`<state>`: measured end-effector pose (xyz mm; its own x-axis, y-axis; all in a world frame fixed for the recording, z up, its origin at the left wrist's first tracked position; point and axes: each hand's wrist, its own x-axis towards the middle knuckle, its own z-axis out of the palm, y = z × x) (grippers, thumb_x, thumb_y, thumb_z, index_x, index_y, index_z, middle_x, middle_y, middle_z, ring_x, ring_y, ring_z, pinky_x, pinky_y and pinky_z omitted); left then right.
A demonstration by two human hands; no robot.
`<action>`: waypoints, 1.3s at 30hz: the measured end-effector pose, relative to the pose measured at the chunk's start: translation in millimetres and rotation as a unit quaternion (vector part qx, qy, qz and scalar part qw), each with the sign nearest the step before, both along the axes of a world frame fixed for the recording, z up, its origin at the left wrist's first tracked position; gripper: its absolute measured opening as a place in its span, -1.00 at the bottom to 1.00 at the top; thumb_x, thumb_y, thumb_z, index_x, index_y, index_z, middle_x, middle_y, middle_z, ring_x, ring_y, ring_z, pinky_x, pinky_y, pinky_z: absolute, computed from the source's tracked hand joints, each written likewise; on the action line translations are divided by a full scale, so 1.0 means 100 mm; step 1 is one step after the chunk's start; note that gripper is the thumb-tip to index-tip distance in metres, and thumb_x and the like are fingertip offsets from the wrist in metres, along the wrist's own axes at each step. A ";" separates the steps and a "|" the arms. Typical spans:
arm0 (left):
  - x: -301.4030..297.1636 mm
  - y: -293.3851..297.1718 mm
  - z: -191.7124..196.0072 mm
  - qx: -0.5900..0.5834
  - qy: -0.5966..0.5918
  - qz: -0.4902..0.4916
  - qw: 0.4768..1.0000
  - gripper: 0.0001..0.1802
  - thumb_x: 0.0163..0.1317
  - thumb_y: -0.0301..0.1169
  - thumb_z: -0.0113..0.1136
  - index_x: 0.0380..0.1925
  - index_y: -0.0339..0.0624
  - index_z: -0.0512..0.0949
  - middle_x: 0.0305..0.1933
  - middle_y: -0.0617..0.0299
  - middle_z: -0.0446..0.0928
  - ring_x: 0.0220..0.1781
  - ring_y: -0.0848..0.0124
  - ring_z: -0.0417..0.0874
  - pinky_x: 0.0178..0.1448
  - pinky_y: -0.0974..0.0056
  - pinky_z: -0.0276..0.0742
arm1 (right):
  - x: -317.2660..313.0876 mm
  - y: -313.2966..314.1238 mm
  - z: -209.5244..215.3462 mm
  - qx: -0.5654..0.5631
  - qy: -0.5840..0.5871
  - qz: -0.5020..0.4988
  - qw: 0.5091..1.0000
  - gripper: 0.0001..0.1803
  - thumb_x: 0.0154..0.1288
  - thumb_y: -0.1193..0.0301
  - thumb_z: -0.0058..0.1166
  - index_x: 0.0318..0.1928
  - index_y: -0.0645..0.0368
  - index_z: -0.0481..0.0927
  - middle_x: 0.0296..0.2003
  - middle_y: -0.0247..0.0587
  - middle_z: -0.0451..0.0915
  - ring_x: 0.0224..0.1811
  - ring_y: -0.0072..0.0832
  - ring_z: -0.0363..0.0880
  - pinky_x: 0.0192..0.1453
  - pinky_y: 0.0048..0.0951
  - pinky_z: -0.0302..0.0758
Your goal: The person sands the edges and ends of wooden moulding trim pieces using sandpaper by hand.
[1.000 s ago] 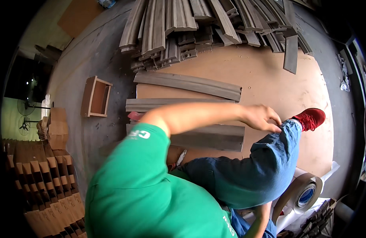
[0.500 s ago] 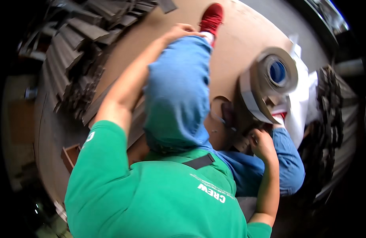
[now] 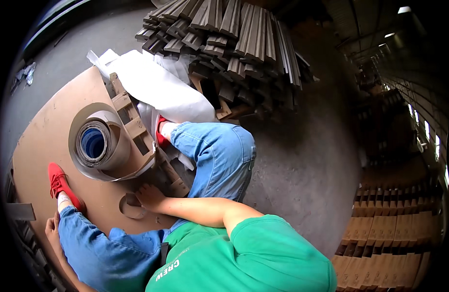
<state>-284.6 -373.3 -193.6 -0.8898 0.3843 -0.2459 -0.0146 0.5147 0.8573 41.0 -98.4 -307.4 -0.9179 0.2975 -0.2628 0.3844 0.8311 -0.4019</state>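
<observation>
Right hand is reaching down to the tape roll, fingers resting on its rim; can't tell if they're actually closing on it. Tape roll is lying flat on the cardboard sheet, just below the big paper roll and next to the pallet. Left hand is sitting at the left knee, near the red shoe, fingers loose, holding nothing. Grey slats are stacking up behind.
</observation>
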 end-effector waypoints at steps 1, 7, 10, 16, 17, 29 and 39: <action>0.01 0.00 -0.02 0.007 -0.004 0.000 1.000 -0.72 0.34 -0.23 0.20 -0.30 -0.27 0.62 -0.40 0.29 0.57 -0.36 0.53 0.50 -0.23 0.34 0.46 | 0.01 0.03 0.00 0.004 0.000 -0.010 1.000 -0.58 0.04 0.20 0.27 -0.13 0.19 0.57 -0.18 -0.15 0.55 -0.07 -0.21 0.46 -0.08 -0.26 0.45; -0.04 -0.07 0.05 0.007 -0.004 0.025 1.000 -0.72 0.35 -0.23 0.19 -0.28 -0.26 0.62 -0.37 0.27 0.57 -0.33 0.52 0.51 -0.20 0.33 0.47 | -0.20 -0.04 -0.08 0.002 -0.006 -0.024 1.000 -0.53 -0.08 0.22 0.36 -0.17 0.20 0.56 -0.23 -0.14 0.56 -0.13 -0.22 0.51 -0.13 -0.27 0.48; -0.05 -0.02 -0.02 0.012 -0.011 0.027 1.000 -0.72 0.35 -0.22 0.18 -0.27 -0.26 0.62 -0.36 0.26 0.57 -0.32 0.51 0.52 -0.18 0.32 0.47 | -0.20 0.03 0.00 -0.051 -0.023 -0.036 0.998 -0.58 -0.07 0.23 0.35 -0.21 0.17 0.57 -0.25 -0.14 0.57 -0.16 -0.22 0.53 -0.16 -0.27 0.49; -0.02 -0.04 -0.03 0.015 -0.013 0.039 0.999 -0.71 0.36 -0.22 0.17 -0.25 -0.26 0.61 -0.33 0.25 0.58 -0.29 0.50 0.53 -0.15 0.31 0.47 | -0.18 -0.05 -0.15 -0.018 -0.008 -0.007 1.000 -0.69 -0.02 0.30 0.30 -0.24 0.15 0.60 -0.26 -0.13 0.56 -0.15 -0.20 0.53 -0.14 -0.27 0.50; -0.01 -0.05 -0.04 0.014 -0.011 0.037 0.999 -0.71 0.36 -0.22 0.17 -0.24 -0.26 0.61 -0.33 0.24 0.58 -0.28 0.49 0.53 -0.14 0.31 0.47 | -0.16 -0.04 -0.15 -0.026 0.006 0.007 1.000 -0.71 0.00 0.34 0.26 -0.22 0.16 0.60 -0.24 -0.11 0.57 -0.14 -0.17 0.54 -0.13 -0.24 0.50; 0.02 0.02 -0.06 0.033 -0.004 0.035 0.999 -0.70 0.37 -0.21 0.14 -0.20 -0.25 0.60 -0.27 0.21 0.58 -0.22 0.46 0.55 -0.07 0.29 0.48 | -0.16 0.12 0.58 -0.193 0.003 0.034 0.981 -0.79 0.08 0.49 0.11 -0.23 0.26 0.52 -0.29 0.13 0.61 -0.19 0.01 0.62 -0.08 -0.06 0.49; 0.08 0.06 -0.04 0.039 0.000 0.040 0.998 -0.69 0.38 -0.20 0.12 -0.16 -0.24 0.60 -0.22 0.19 0.59 -0.17 0.44 0.56 -0.02 0.28 0.48 | -0.14 0.14 0.72 -0.224 -0.001 0.047 0.974 -0.84 0.09 0.55 0.03 -0.26 0.23 0.53 -0.34 0.16 0.61 -0.19 0.10 0.60 -0.12 0.02 0.51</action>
<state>-276.8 -367.6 -197.2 -0.9184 0.3298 -0.2187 -0.0537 0.4435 0.8947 27.2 -84.5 -235.1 -0.9350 0.0684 -0.3480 0.3164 0.6045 -0.7311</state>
